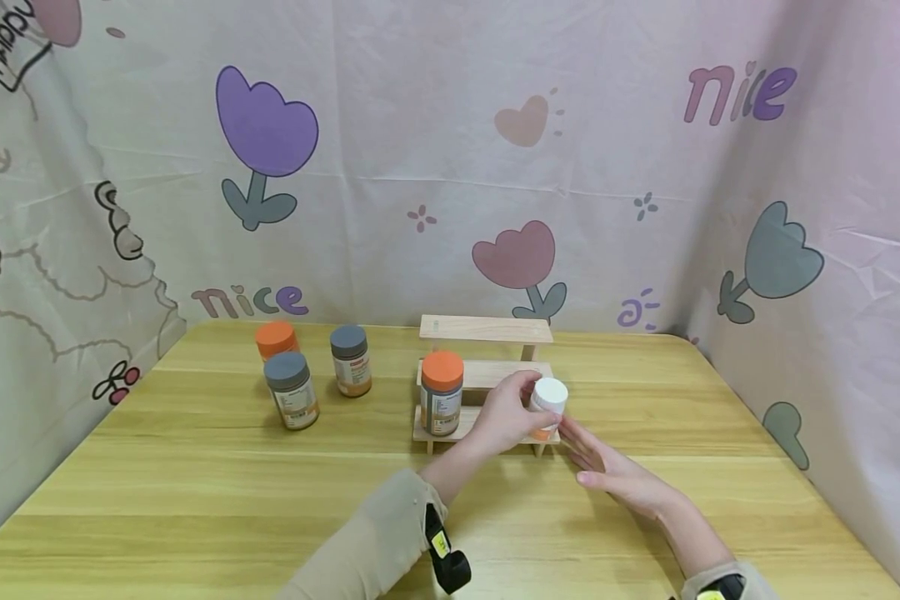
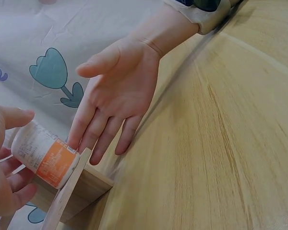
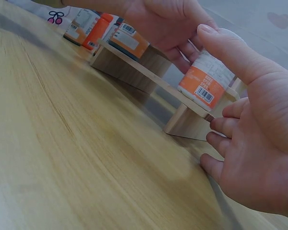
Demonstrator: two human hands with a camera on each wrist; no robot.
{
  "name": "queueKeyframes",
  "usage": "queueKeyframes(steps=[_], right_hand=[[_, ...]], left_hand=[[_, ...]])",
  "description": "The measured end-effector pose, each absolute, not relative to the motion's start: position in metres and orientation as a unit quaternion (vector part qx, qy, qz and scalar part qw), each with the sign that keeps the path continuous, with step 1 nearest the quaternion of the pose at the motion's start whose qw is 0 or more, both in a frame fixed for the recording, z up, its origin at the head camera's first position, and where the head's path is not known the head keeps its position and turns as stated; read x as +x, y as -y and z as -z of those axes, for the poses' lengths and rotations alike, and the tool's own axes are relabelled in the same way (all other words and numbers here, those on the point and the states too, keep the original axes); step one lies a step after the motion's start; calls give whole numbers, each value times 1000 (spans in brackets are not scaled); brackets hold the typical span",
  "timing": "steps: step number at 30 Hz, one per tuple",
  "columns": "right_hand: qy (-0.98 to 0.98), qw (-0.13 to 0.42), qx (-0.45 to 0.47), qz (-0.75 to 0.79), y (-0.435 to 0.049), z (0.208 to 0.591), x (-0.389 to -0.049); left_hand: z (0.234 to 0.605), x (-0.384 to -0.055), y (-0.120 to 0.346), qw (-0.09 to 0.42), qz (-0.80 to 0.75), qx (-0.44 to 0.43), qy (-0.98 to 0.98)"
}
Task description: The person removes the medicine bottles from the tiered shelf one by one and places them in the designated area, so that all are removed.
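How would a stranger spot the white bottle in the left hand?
On the yellow wooden table, find the pale wooden tiered rack. At its lowest shelf's right end, the left hand grips a small white round bottle. Only its cap is white; the larger round jars wear orange or grey.

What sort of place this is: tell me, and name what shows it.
Probably a makeshift recording corner indoors: a printed sheet hangs behind a wood-grain table, on which a stepped wooden shelf bears an orange-capped jar.
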State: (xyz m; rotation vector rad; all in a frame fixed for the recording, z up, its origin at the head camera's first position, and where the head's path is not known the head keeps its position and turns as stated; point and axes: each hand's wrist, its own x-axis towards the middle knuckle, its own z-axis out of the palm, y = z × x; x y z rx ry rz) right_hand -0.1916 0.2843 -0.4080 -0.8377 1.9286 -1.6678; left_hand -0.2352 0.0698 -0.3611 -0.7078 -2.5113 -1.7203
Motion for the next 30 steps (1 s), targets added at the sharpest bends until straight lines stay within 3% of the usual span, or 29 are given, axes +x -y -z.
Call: queueKeyframes(steps=[30], right_hand=[[-701,208,-316,605,-286,411,-192]], left_hand=[[346,-224,-70,35,564,-235,790]])
